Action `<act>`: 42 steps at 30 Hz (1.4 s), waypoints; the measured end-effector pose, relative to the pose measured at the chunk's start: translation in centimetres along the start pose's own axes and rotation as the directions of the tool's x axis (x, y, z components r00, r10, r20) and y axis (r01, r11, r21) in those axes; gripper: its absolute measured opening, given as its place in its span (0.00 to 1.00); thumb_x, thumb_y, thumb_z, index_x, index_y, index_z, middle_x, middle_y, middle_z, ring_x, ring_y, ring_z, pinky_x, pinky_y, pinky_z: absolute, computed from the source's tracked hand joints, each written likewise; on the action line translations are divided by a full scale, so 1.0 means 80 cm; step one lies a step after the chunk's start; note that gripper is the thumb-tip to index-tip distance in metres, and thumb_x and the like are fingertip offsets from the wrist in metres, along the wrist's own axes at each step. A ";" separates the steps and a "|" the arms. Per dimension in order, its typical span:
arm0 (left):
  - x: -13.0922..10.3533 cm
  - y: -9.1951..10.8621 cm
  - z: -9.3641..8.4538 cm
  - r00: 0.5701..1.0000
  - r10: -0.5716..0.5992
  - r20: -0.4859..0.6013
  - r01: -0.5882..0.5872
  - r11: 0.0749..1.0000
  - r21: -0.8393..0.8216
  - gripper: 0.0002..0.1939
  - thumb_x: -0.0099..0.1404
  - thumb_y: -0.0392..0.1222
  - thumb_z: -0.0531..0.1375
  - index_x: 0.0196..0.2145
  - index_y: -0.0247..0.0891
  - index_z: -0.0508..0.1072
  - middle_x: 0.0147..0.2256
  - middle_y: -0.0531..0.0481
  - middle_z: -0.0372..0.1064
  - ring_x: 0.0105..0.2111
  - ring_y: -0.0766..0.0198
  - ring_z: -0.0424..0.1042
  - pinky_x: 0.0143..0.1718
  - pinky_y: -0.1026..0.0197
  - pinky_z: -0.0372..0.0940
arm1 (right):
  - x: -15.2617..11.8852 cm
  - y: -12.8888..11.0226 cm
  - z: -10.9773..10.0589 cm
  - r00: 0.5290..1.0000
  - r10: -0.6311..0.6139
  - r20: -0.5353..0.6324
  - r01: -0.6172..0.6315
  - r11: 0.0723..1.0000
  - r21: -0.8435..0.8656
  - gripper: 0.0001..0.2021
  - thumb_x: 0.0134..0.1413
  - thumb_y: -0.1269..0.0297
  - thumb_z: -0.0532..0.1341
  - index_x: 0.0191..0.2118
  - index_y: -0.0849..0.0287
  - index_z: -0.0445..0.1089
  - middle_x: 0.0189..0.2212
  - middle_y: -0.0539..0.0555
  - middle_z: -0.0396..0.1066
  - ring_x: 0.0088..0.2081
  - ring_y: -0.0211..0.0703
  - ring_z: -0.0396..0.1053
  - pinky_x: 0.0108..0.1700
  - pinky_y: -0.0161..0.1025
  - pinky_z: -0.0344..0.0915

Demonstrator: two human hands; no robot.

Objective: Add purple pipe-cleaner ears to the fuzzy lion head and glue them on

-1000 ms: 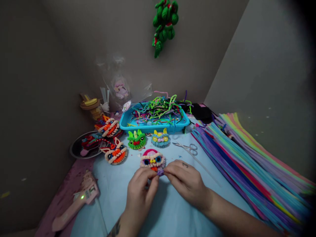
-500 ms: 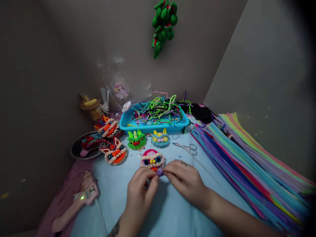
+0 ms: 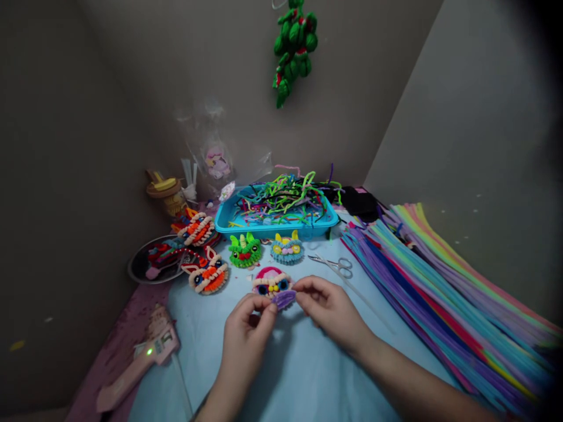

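Observation:
Between my two hands is a small purple bundle of folded pipe cleaner [image 3: 284,299]. My left hand [image 3: 251,325] pinches its left end with thumb and forefinger. At its right end, the thumb and fingertips of my right hand [image 3: 328,308] are closed on it. Just behind the bundle lies a pink and cream lion-head figure [image 3: 271,282] with blue eyes and a yellow nose; its lower part is hidden by the bundle and my fingers. Farther back sit a green lion head [image 3: 245,252] and a blue one with yellow ears [image 3: 287,249].
A blue tray [image 3: 281,228] of pipe cleaner scraps stands at the back. Scissors [image 3: 338,265] lie right of centre. Bundles of long pipe cleaners [image 3: 431,293] cover the right side. On the left are a pink glue gun [image 3: 141,363], orange lion heads [image 3: 209,275] and a round dish [image 3: 132,272].
Both hands have lifted slightly, and the purple bundle now shows longer and flatter between them. My right fingertips have shifted up and a little right. The view has moved slightly.

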State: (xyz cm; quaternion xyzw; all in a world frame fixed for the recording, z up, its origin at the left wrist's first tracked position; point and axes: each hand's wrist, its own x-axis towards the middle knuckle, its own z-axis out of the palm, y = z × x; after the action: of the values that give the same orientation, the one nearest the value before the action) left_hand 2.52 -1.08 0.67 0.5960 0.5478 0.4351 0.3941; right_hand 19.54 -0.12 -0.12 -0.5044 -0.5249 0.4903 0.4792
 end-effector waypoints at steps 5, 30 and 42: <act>-0.003 -0.003 0.003 0.993 0.112 0.020 -0.113 0.991 0.070 0.09 0.60 0.42 0.59 0.25 0.36 0.72 0.26 0.51 0.69 0.25 0.65 0.66 0.24 0.66 0.60 | -0.001 0.001 0.008 0.989 0.149 0.010 -0.149 0.986 0.069 0.14 0.49 0.53 0.62 0.31 0.61 0.69 0.14 0.43 0.59 0.14 0.30 0.52 0.15 0.28 0.49; -0.030 -0.019 -0.103 0.964 0.220 -0.150 -0.139 0.896 0.422 0.10 0.65 0.45 0.51 0.38 0.39 0.67 0.27 0.51 0.70 0.25 0.61 0.70 0.27 0.61 0.64 | 0.063 -0.098 0.005 0.865 -0.411 0.289 0.500 0.661 -0.559 0.08 0.52 0.71 0.59 0.28 0.59 0.75 0.29 0.52 0.74 0.33 0.40 0.69 0.38 0.35 0.62; -0.056 -0.073 -0.209 0.977 -0.048 -0.208 0.212 0.341 0.916 0.21 0.64 0.37 0.45 0.48 0.30 0.72 0.47 0.34 0.73 0.47 0.46 0.71 0.47 0.48 0.64 | 0.129 -0.072 0.036 0.852 -0.150 0.501 0.513 0.429 -0.744 0.09 0.52 0.70 0.58 0.28 0.59 0.77 0.29 0.54 0.76 0.32 0.42 0.70 0.32 0.33 0.56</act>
State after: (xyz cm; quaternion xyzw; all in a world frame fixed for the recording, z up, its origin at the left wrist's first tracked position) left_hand -15.29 -5.13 -0.05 0.6351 0.7702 0.0551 -0.0221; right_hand 15.97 10.05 5.55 -0.4584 -0.8650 0.1406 0.1480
